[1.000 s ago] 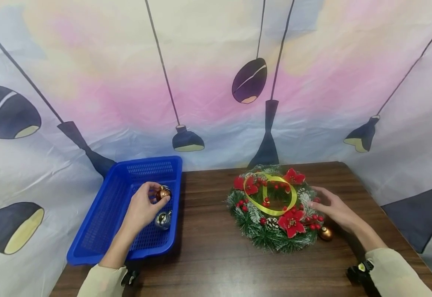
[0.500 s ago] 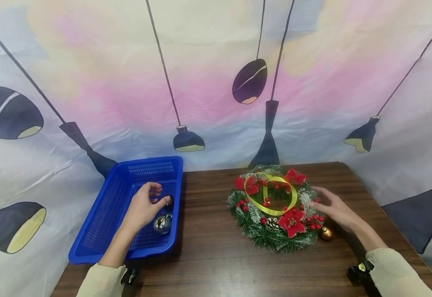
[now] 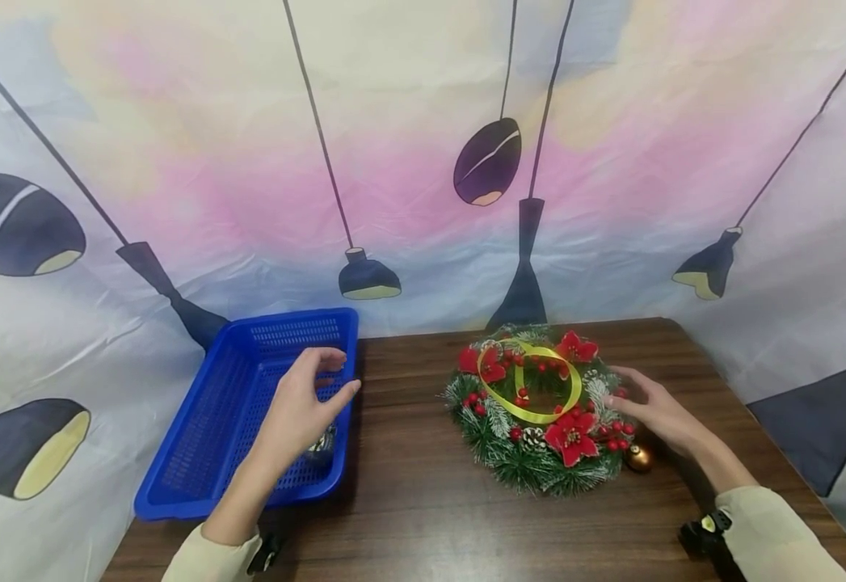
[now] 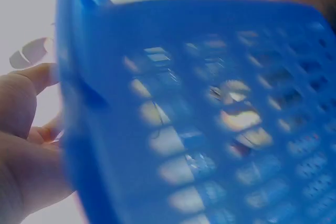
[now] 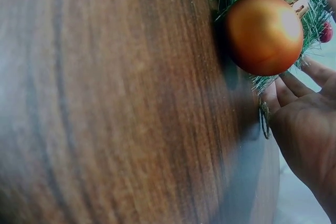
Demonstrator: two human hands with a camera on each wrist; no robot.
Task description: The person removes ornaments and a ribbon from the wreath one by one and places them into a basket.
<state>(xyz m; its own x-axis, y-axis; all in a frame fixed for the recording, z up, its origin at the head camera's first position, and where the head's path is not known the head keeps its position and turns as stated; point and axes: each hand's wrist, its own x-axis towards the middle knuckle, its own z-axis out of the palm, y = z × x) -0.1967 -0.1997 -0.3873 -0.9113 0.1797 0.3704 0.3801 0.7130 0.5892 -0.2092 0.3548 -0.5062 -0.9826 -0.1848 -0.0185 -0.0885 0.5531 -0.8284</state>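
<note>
My left hand [image 3: 297,412], holding nothing, hovers over the right rim of the blue plastic basket [image 3: 175,461], thumb and fingers apart. Beneath it a silver bauble [image 3: 321,449] lies in the basket, partly covered by the hand. The copper bauble seen there earlier is hidden in the head view. In the left wrist view, blurred shiny shapes show through the basket's slots. My right hand [image 3: 658,411] holds the right edge of a green Christmas wreath [image 3: 498,461], thumb on the upper side. An orange-gold bauble [image 5: 265,34] lies on the table against the wreath, near that hand.
A yellow ribbon [image 3: 575,388] loops up over the wreath, among red poinsettias [image 3: 572,436], berries and a pinecone [image 3: 534,438]. The brown wooden table [image 3: 408,501] meets a painted cloth backdrop [image 3: 423,162] behind. Bare tabletop separates basket and wreath.
My left hand let the copper bauble down into the basket, then rose and moved right toward the basket's rim, fingers spread wider. The right hand and the wreath stayed put.
</note>
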